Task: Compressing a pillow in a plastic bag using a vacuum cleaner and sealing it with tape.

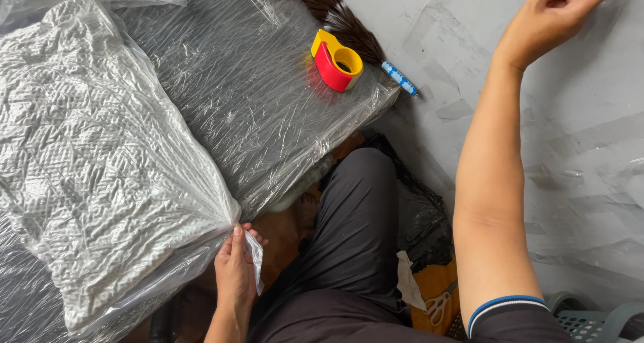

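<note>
**A:** ok so what are we looking at here? We've got our left hand [235, 272] at the bottom centre-left of the frame, and it's pinched shut around the gathered neck of a clear plastic bag [100, 175]. The bag takes up most of the left half, stuffed with some white quilted fabric, and all the plastic twists down to a point right at our fingers.

**B:** yep, and the bag's lying on a surface wrapped in clear plastic film [255, 95], which runs across the upper middle. On that film, top centre, sits a red and yellow tape dispenser [335, 63]. Just behind it there's a dark brush [339, 14] with a blue and white handle poking out toward the right.

**A:** and our right hand [553, 14]? It's stretched way up into the top right corner, over the grey floor [590, 148].

**B:** fingers look loosely curled there. There's a pale bit of something at the very frame edge by the fingertips, but we can't tell if the hand is actually gripping it.

**A:** fair. Lower down we see our dark trousers [352, 249] in the bottom middle, a pair of scissors [437, 307] lying just to the right of them, and a grey plastic basket [594, 321] in the bottom right corner.
</note>
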